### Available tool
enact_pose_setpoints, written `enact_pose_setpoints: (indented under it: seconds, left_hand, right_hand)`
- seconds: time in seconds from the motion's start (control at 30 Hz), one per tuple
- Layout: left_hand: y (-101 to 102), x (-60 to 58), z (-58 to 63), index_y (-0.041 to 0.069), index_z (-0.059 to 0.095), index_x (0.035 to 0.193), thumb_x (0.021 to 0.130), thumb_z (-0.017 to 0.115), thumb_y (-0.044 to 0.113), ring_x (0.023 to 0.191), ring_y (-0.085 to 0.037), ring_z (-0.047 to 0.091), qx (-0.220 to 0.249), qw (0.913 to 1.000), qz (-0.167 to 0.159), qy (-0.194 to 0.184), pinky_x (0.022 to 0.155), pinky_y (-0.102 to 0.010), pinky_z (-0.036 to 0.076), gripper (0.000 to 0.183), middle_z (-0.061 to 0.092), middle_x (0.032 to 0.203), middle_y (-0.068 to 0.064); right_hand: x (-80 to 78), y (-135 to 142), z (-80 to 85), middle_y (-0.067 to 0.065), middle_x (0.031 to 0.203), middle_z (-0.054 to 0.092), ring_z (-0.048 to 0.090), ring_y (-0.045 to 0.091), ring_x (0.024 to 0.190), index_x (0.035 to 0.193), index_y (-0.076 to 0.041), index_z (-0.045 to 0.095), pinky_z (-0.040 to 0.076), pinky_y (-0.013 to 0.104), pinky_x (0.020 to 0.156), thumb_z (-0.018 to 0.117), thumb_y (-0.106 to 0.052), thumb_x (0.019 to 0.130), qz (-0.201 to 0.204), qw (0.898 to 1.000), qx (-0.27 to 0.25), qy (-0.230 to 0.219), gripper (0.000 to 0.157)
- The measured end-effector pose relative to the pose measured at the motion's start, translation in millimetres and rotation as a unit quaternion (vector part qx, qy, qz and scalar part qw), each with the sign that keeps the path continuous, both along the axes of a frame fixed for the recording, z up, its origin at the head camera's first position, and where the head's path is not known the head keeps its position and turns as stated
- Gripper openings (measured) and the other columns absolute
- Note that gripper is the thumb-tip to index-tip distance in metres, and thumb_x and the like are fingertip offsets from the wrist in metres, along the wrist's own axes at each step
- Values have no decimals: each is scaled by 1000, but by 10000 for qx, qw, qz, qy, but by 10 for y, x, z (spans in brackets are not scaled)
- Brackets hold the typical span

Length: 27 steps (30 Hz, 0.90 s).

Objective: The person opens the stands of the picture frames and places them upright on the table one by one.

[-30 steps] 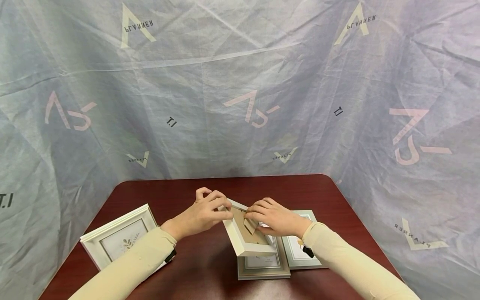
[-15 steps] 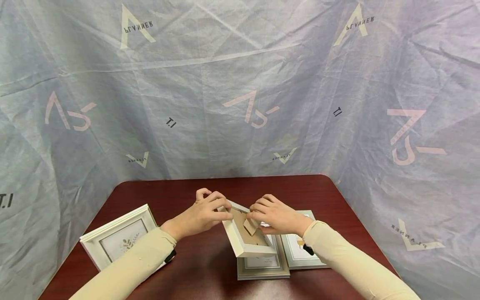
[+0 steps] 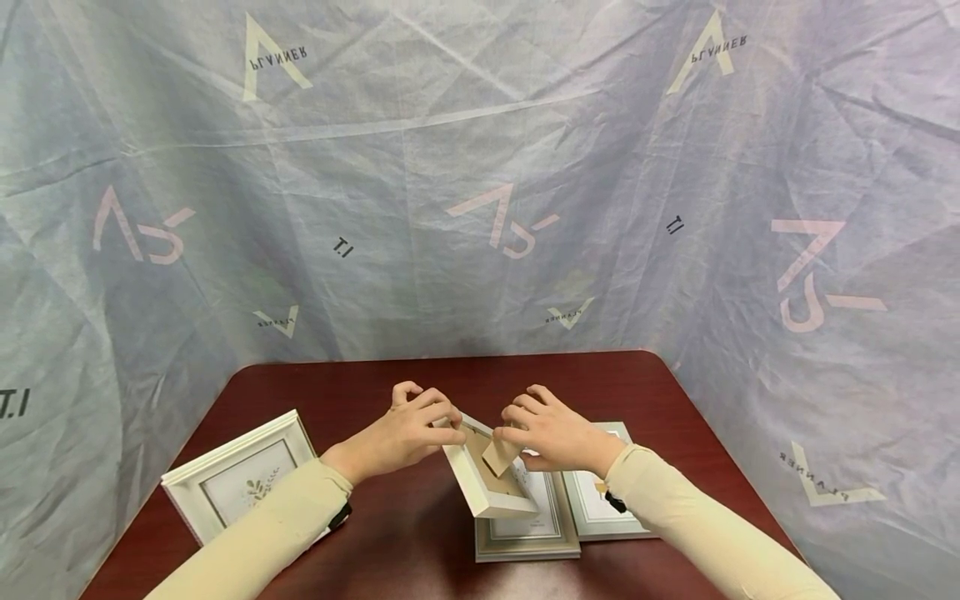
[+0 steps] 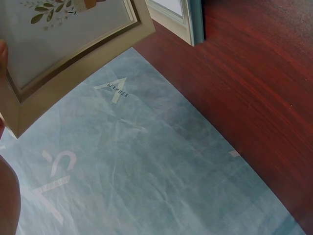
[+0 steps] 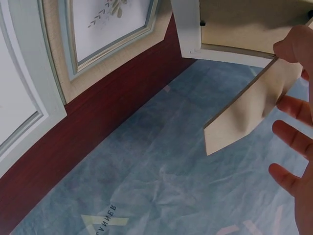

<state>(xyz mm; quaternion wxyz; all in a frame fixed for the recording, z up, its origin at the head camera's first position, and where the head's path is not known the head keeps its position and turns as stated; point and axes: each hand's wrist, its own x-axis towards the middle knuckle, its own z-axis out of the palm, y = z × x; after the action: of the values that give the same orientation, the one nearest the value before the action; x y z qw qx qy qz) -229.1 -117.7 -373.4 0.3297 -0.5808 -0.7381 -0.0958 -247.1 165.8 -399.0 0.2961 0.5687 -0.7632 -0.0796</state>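
As we look from the head, the left hand (image 3: 402,429) pinches the edge of a tilted picture frame (image 3: 474,465), over a lower frame (image 3: 527,552) on the table (image 3: 390,521); the right hand (image 3: 553,429) pinches the tilted one's stand (image 3: 500,457). Left wrist: we see its picture side. Right wrist: we see the stand angled out, the other fingers (image 5: 293,140) spread loose.

The white frame (image 3: 487,483) tilts, tan stand (image 5: 247,108) angled out.
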Motion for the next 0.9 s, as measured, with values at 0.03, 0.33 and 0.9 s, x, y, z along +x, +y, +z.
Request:
enact_pose_setpoints:
  seconds: [0.03, 0.33, 0.9]
  left_hand:
    - [-2, 0, -2, 27, 65, 91, 75, 71, 10, 93, -12, 50, 7, 10000, 4, 8, 76, -49, 27, 25, 54, 94, 8]
    - [-10, -16, -33, 27, 65, 92, 76, 70, 12, 93, -11, 50, 103, 9999, -14, 33, 76, -49, 26, 23, 54, 94, 8]
    - [-11, -7, 9, 27, 66, 91, 81, 66, 17, 91, -12, 51, 290, 9993, 20, 245, 76, -50, 25, 15, 55, 94, 8]
  right_hand:
    - [2, -2, -1, 0, 105, 53, 49, 22, 97, 109, -23, 55, 35, 47, 87, 69, -36, 66, -15, 10000, 5, 7, 47]
    - [1, -11, -13, 0, 106, 53, 49, 23, 98, 108, -22, 55, 35, 48, 87, 68, -35, 67, -38, 9999, 57, 101, 45]
    - [-37, 66, -1, 3, 116, 52, 47, 24, 101, 120, -22, 52, 32, 48, 89, 67, -39, 69, -200, 9998, -59, -80, 56]
